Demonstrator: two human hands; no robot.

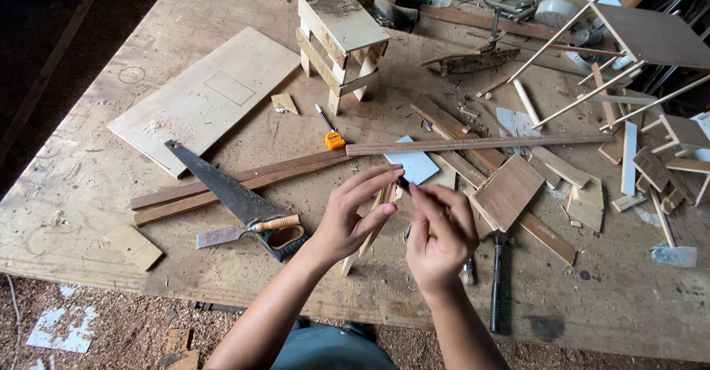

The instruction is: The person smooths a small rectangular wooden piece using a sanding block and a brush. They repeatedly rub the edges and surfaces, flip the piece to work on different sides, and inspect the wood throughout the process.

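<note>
Marking/fitting step, by the look of it: left hand (347,218) fingers pinch a thin wood strip (370,229) just above the desk (96,170), right hand (440,233) fingers pinch a small dark marker-like piece (403,184) at its top end; next calls for steady alignment.

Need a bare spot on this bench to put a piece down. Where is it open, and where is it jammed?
Open: near-left corner between the small wood block and the handsaw; also the near-right edge past the hammer. Jammed: right side, with offcuts around the square panel and stick frames. Both hands, left and right, fill the middle.
</note>
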